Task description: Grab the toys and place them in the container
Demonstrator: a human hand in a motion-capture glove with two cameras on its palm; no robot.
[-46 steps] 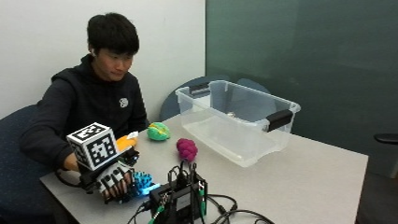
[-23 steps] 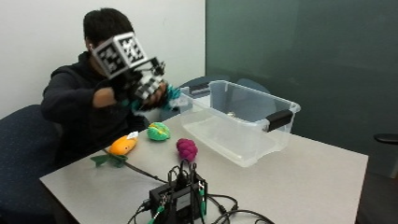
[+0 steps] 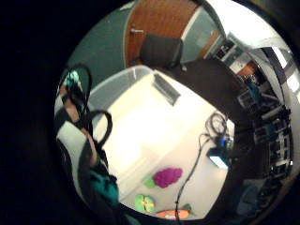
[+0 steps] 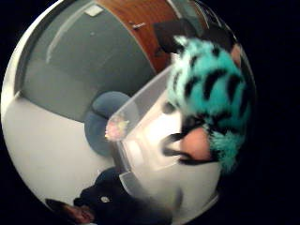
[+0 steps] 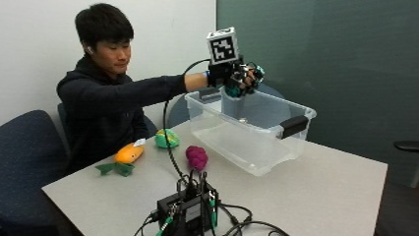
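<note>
Outside view, upper centre: gloved hand (image 5: 237,78) clutches teal toy (image 5: 243,81) above bin (image 5: 262,137); lower before letting go.

The container (image 5: 252,135) is clear, smooth, glossy plastic with a matt black plastic latch (image 5: 294,126) at its end. The toy (image 4: 211,89) that the right hand (image 5: 237,78) grips is shaggy teal plush with black stripes. The purple toy (image 5: 196,157) looks like knobbly soft cloth, the orange toy (image 5: 128,154) smooth cloth with green felt-like leaves, and the green toy (image 5: 166,138) soft cloth. The table (image 5: 327,191) has a smooth, matt grey-white top. The chair (image 5: 26,157) is covered in matt woven blue fabric. The glove is matt black cloth.
</note>
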